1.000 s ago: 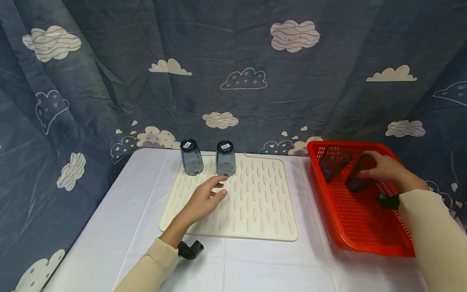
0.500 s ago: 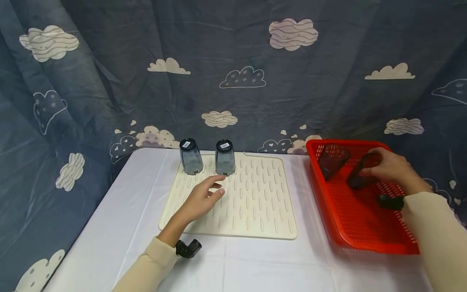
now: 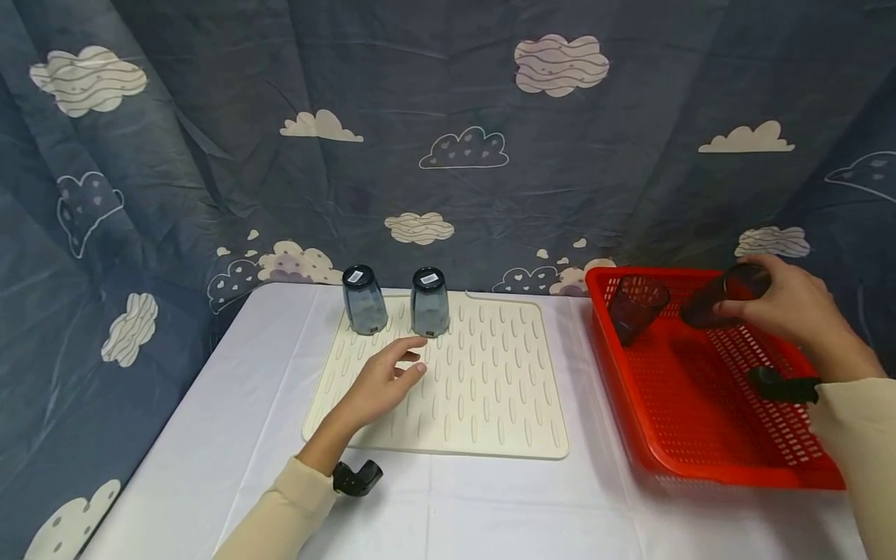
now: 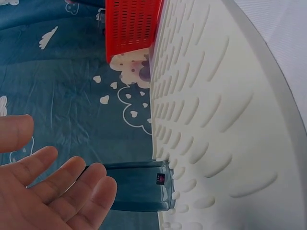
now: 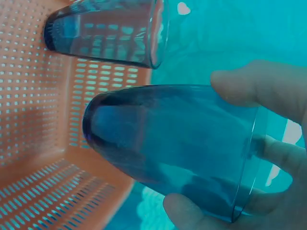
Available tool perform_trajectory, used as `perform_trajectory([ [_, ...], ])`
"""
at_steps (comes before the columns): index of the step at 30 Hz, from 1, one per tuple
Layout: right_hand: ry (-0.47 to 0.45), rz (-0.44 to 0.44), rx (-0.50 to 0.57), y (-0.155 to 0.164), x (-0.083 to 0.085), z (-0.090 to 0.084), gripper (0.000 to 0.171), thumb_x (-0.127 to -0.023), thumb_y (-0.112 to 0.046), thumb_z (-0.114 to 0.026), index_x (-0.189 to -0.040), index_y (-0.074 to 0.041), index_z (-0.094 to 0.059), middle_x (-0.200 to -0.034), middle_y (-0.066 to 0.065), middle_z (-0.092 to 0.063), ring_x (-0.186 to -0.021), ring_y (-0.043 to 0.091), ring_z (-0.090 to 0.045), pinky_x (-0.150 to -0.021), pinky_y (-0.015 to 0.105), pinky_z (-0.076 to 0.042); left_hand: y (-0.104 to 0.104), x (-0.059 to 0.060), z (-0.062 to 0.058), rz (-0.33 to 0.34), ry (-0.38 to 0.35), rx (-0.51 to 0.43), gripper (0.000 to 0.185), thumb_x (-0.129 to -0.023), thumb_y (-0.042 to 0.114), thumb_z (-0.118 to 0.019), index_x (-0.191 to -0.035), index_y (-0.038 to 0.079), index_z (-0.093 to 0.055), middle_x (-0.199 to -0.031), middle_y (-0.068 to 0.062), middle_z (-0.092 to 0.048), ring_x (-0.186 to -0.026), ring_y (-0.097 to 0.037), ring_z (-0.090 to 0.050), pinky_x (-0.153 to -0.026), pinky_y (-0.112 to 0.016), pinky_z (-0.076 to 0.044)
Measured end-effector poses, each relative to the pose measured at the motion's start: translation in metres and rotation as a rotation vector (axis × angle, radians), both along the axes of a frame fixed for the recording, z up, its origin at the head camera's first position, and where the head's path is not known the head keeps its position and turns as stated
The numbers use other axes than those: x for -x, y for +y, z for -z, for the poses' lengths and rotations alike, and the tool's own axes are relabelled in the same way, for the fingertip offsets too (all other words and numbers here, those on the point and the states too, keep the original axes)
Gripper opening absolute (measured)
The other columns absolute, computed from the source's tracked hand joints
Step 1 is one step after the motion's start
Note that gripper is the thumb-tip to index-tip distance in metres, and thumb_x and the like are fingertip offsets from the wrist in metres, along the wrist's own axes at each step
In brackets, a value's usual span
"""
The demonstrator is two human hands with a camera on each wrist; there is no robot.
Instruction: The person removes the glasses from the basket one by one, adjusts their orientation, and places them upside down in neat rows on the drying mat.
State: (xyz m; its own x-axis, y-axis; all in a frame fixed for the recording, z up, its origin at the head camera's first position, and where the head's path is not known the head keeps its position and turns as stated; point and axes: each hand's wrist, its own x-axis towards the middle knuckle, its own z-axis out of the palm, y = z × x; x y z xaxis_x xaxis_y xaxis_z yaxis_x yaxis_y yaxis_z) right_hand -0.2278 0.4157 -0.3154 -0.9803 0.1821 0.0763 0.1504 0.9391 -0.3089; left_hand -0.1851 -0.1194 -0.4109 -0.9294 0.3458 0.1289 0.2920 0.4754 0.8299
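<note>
table (image 3: pixel 231 404): white cloth | on it: cream ridged mat (image 3: pixel 490 397), red basket (image 3: pixel 630 404)

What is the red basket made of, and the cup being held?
The red basket looks like glossy moulded plastic, its walls and floor full of little holes. The cup in the right hand is see-through and dark tinted: glass or clear plastic, hard to tell.

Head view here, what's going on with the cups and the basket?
The right hand grips a dark tinted cup, lifted above the red basket, where another cup leans against the wall. The left hand rests open on the cream drying mat, near two upside-down cups.
</note>
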Motion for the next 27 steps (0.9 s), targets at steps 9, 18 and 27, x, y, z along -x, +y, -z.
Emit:
perform_trajectory([
  [9, 0.080, 0.014, -0.018, -0.013, -0.012, -0.022, 0.087, -0.088, -0.032, -0.072, -0.154, -0.001, -0.024, -0.132, 0.045, -0.040, -0.118, 0.063, -0.034, -0.097, 0.078, -0.026, -0.006, 0.000, 0.000, -0.008, 0.004, -0.008, 0.043, -0.099, 0.015, -0.057, -0.142, 0.006, -0.050, -0.147, -0.014, -0.052, -0.127, -0.032, -0.058, -0.101, -0.046, -0.053],
  [18, 0.190, 0.002, 0.018, -0.034, -0.022, -0.045, 0.084, -0.089, -0.031, -0.070, -0.154, -0.002, -0.025, -0.147, 0.040, -0.032, -0.121, 0.060, -0.034, -0.095, 0.079, -0.032, -0.012, -0.001, -0.003, -0.024, 0.001, 0.008, 0.044, -0.100, 0.015, -0.056, -0.142, 0.007, -0.050, -0.148, -0.013, -0.051, -0.128, -0.032, -0.058, -0.102, -0.047, -0.052],
  [27, 0.205, -0.088, 0.083, -0.065, -0.029, -0.052, 0.087, -0.088, -0.036, -0.073, -0.156, -0.011, -0.026, -0.155, 0.034, -0.028, -0.131, 0.060, -0.031, -0.097, 0.078, -0.028, -0.014, -0.002, -0.006, -0.020, 0.007, 0.000, 0.043, -0.100, 0.016, -0.056, -0.142, 0.006, -0.050, -0.147, -0.014, -0.052, -0.128, -0.033, -0.058, -0.101, -0.050, -0.052],
])
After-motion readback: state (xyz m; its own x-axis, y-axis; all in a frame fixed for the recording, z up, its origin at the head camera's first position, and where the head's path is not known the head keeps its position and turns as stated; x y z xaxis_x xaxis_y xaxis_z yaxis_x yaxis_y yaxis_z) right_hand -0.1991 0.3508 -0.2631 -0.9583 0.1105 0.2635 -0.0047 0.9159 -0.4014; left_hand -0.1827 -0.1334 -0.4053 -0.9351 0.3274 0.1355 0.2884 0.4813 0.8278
